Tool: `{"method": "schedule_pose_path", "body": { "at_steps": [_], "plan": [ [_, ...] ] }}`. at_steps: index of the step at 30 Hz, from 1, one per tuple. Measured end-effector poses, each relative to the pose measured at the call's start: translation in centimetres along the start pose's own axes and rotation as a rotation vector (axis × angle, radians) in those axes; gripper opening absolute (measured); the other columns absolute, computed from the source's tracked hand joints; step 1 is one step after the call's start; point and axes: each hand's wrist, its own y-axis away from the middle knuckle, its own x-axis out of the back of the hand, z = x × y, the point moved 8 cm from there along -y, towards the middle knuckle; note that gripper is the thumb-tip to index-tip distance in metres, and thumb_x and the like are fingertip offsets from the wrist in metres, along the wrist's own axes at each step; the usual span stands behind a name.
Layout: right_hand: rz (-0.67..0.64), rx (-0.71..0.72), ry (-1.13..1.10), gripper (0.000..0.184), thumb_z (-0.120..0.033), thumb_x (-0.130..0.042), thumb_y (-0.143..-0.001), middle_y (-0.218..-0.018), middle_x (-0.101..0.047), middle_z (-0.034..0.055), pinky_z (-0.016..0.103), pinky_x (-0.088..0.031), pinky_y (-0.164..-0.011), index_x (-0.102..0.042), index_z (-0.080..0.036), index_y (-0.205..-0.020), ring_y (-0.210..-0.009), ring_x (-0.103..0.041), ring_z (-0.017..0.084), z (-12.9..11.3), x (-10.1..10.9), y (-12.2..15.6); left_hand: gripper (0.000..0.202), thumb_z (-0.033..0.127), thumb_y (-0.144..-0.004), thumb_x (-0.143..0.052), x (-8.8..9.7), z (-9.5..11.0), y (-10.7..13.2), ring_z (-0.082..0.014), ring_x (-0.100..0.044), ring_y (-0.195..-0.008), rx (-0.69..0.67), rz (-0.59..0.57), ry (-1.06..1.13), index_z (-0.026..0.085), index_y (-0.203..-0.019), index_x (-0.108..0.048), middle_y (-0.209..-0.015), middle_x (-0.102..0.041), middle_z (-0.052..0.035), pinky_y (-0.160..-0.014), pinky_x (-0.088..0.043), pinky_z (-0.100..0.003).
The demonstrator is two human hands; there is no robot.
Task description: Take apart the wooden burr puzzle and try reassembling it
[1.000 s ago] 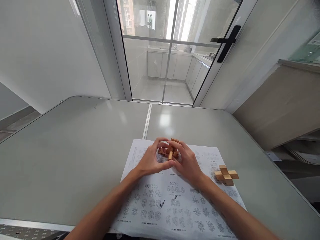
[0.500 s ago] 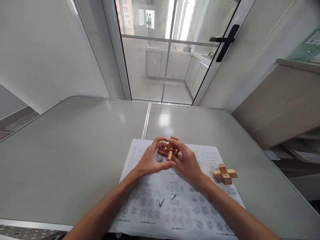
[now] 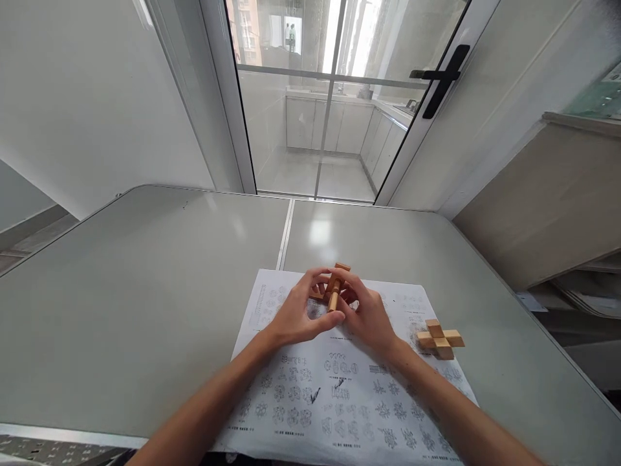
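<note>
Both my hands meet over a printed sheet [image 3: 339,388] on the grey table [image 3: 145,291]. Between them is a small wooden interlocking puzzle [image 3: 334,291] made of tan bars, one bar pointing toward me. My left hand [image 3: 295,317] pinches its left side with thumb and curled fingers. From the right, my right hand [image 3: 371,314] grips the same puzzle, its fingers closed over the top. Most of the puzzle is hidden by my fingers.
A second wooden cross-shaped puzzle [image 3: 439,340] lies on the sheet's right edge. Rows of small diagrams and two pen ticks cover the sheet. Beyond the table's far edge is a glass door [image 3: 330,97] with a black handle [image 3: 439,81]. A beige cabinet [image 3: 548,194] stands at the right.
My fingers have shifted slightly on the puzzle and the hands have closed in a little. The puzzle stays in the same place over the sheet.
</note>
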Motion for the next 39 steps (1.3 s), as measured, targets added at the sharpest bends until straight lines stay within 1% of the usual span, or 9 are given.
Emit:
{"method": "schedule_pose_path", "body": {
  "at_steps": [5, 8, 11, 14, 17, 19, 23, 32, 39],
  "plan": [
    [0.06, 0.039, 0.059, 0.038, -0.022, -0.054, -0.102, -0.099, -0.075, 0.0015, 0.03, -0.061, -0.064, -0.056, -0.03, -0.139, -0.07, -0.072, 0.016, -0.2, 0.5, 0.1, 0.07, 0.056, -0.093, -0.069, -0.3, 0.2, 0.0, -0.0267, -0.061, -0.11, -0.093, -0.016, -0.089, 0.026, -0.152, -0.046, -0.137, -0.058, -0.0139, -0.097, -0.058, -0.046],
    [0.104, 0.063, 0.115, 0.035, -0.026, -0.056, -0.103, -0.101, -0.075, 0.0023, 0.03, -0.061, -0.062, -0.057, -0.029, -0.138, -0.068, -0.071, 0.016, -0.1, 0.9, 0.1, 0.06, 0.048, -0.101, -0.06, -0.3, 0.5, 0.1, -0.0231, -0.062, -0.104, -0.162, -0.02, -0.181, 0.028, -0.155, -0.044, -0.137, -0.056, -0.013, -0.092, -0.06, -0.042],
    [0.137, 0.092, 0.193, 0.035, -0.025, -0.059, -0.101, -0.104, -0.076, 0.0038, 0.031, -0.06, -0.062, -0.058, -0.028, -0.136, -0.067, -0.07, 0.016, -0.1, 1.1, 0.2, 0.051, 0.037, -0.104, -0.055, -0.3, 1.1, 0.2, -0.0213, -0.063, -0.099, -0.277, 0.022, -0.389, 0.029, -0.154, -0.046, -0.138, -0.057, -0.0129, -0.089, -0.058, -0.041],
    [0.158, 0.135, 0.254, 0.038, -0.023, -0.061, -0.098, -0.097, -0.074, 0.0032, 0.03, -0.059, -0.061, -0.056, -0.026, -0.135, -0.065, -0.067, 0.016, -0.2, 1.2, 0.4, 0.046, 0.029, -0.107, -0.051, -0.4, 1.5, 0.4, -0.0196, -0.062, -0.093, -0.359, 0.061, -0.547, 0.031, -0.152, -0.05, -0.124, -0.063, -0.0102, -0.087, -0.057, -0.04],
    [0.158, 0.166, 0.295, 0.039, -0.021, -0.06, -0.096, -0.094, -0.071, 0.0019, 0.028, -0.057, -0.058, -0.055, -0.026, -0.134, -0.063, -0.065, 0.015, -0.3, 1.1, 0.5, 0.045, 0.027, -0.108, -0.049, -0.7, 1.6, 0.5, -0.0196, -0.063, -0.09, -0.403, 0.047, -0.605, 0.029, -0.153, -0.05, -0.106, -0.067, -0.0067, -0.085, -0.055, -0.038],
    [0.152, 0.171, 0.311, 0.036, -0.02, -0.059, -0.097, -0.092, -0.07, 0.0009, 0.027, -0.055, -0.057, -0.055, -0.026, -0.133, -0.061, -0.064, 0.014, -0.3, 1.0, 0.5, 0.044, 0.026, -0.108, -0.048, -0.8, 1.7, 0.6, -0.0199, -0.064, -0.087, -0.428, 0.04, -0.636, 0.027, -0.152, -0.05, -0.101, -0.069, -0.0057, -0.082, -0.054, -0.037],
    [0.137, 0.149, 0.295, 0.034, -0.021, -0.057, -0.099, -0.088, -0.069, -0.0005, 0.027, -0.056, -0.059, -0.054, -0.026, -0.133, -0.061, -0.065, 0.014, -0.2, 1.0, 0.5, 0.043, 0.024, -0.108, -0.046, -0.9, 1.8, 0.6, -0.0196, -0.066, -0.084, -0.432, 0.038, -0.665, 0.026, -0.151, -0.051, -0.096, -0.072, -0.0046, -0.076, -0.051, -0.035],
    [0.09, 0.074, 0.273, 0.039, -0.023, -0.053, -0.1, -0.088, -0.07, -0.0012, 0.027, -0.055, -0.059, -0.051, -0.028, -0.138, -0.061, -0.066, 0.015, 0.3, 0.8, 0.4, 0.043, 0.026, -0.109, -0.046, -1.1, 1.7, 0.6, -0.0198, -0.068, -0.083, -0.427, 0.046, -0.678, 0.025, -0.151, -0.051, -0.096, -0.074, -0.0053, -0.076, -0.053, -0.035],
    [0.163, 0.122, 0.382, 0.04, -0.022, -0.058, -0.097, -0.089, -0.072, -0.0016, 0.026, -0.054, -0.06, -0.051, -0.028, -0.136, -0.061, -0.066, 0.014, -0.1, 1.2, 0.4, 0.041, 0.025, -0.109, -0.047, -1.0, 1.9, 0.8, -0.0196, -0.068, -0.083, -0.444, 0.08, -0.638, 0.026, -0.148, -0.055, -0.096, -0.075, -0.0053, -0.077, -0.053, -0.035]
  ]
}}
